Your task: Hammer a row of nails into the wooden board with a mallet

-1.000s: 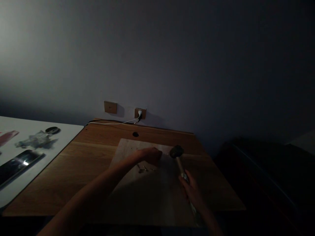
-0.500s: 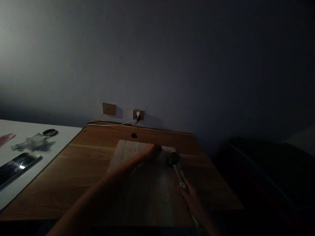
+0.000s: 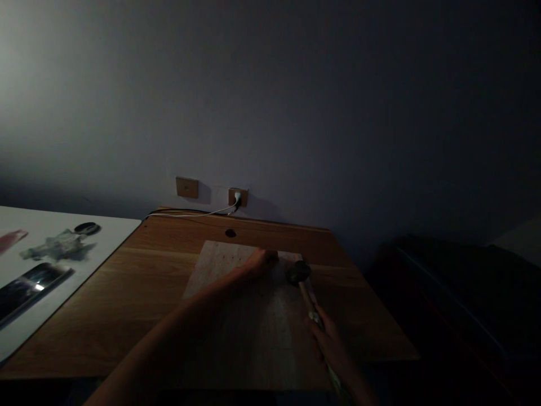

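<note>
My right hand [image 3: 330, 335] is wrapped around the handle of a hammer [image 3: 299, 273]. The hammer's dark head is over the right edge of a pale wooden board [image 3: 266, 316]. My left hand [image 3: 261, 261] rests near the far edge of that board, to the left of the hammer head. Its fingers are closed, and anything between them is lost in the shadow. Several small dark marks dot the board's far left part.
The board lies on a brown wooden desk [image 3: 131, 282] against a wall. Cables [image 3: 186, 214] run along the desk's back edge to a wall socket [image 3: 238, 197]. A white table [image 3: 105, 231] at left carries a shiny dark case [image 3: 34, 287] and a crumpled clear wrapper [image 3: 59, 246].
Almost nothing differs. The hammer and both hands keep nearly the same places, with only slight shifts.
</note>
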A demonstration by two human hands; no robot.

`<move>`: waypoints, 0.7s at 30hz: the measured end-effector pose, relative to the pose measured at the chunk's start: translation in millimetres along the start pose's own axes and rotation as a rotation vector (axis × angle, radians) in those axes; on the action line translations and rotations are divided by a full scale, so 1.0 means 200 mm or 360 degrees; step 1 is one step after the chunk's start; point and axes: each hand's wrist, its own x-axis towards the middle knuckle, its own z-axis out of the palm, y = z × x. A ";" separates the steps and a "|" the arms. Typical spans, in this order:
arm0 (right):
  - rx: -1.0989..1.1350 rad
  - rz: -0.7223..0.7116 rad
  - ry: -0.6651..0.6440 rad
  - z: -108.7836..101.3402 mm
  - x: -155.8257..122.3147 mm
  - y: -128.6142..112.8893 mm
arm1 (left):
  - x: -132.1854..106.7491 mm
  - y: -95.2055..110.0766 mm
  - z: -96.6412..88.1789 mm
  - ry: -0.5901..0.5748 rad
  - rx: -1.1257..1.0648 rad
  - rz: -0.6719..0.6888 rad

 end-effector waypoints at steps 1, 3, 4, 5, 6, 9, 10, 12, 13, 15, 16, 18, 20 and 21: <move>-0.0008 0.0021 0.0005 0.00 0.00 0.00 | 0.00 0.00 0.00 -0.0016 0.0003 0.0008; -0.0015 0.0009 0.0011 0.00 0.00 0.00 | 0.00 0.00 0.01 -0.0039 0.0023 0.0025; -0.0013 -0.0025 0.0014 0.00 0.00 -0.01 | 0.00 0.00 0.01 -0.0034 0.0034 0.0032; -0.0011 -0.0065 0.0023 0.00 0.00 -0.01 | 0.01 0.00 0.02 -0.0024 0.0041 0.0042; -0.0010 -0.0098 0.0027 0.00 0.00 -0.01 | 0.01 -0.01 0.02 -0.0015 0.0044 0.0053; -0.0021 -0.0125 0.0019 0.00 0.00 -0.02 | 0.03 -0.02 0.03 0.0002 0.0025 0.0065; -0.0018 -0.0133 0.0012 0.00 0.01 -0.04 | 0.03 -0.03 0.04 0.0009 0.0004 0.0058; -0.0004 -0.0167 -0.0015 0.01 0.04 -0.07 | 0.02 -0.04 0.04 0.0036 -0.0067 0.0029; 0.0001 -0.0188 -0.0027 0.01 0.05 -0.10 | 0.02 -0.04 0.04 0.0047 -0.0113 0.0021; 0.0014 -0.0220 -0.0060 0.02 0.08 -0.15 | 0.01 -0.05 0.04 0.0058 -0.0191 0.0020; 0.0021 -0.0237 -0.0076 0.03 0.10 -0.18 | 0.01 -0.06 0.04 0.0051 -0.0217 0.0029; 0.0027 -0.0268 -0.0109 0.04 0.12 -0.23 | 0.01 -0.05 0.04 0.0041 -0.0220 0.0049; 0.0016 -0.0278 -0.0131 0.06 0.13 -0.26 | 0.02 -0.05 0.03 0.0047 -0.0180 0.0064; 0.0003 -0.0276 -0.0133 0.06 0.14 -0.27 | 0.02 -0.05 0.03 0.0061 -0.0166 0.0069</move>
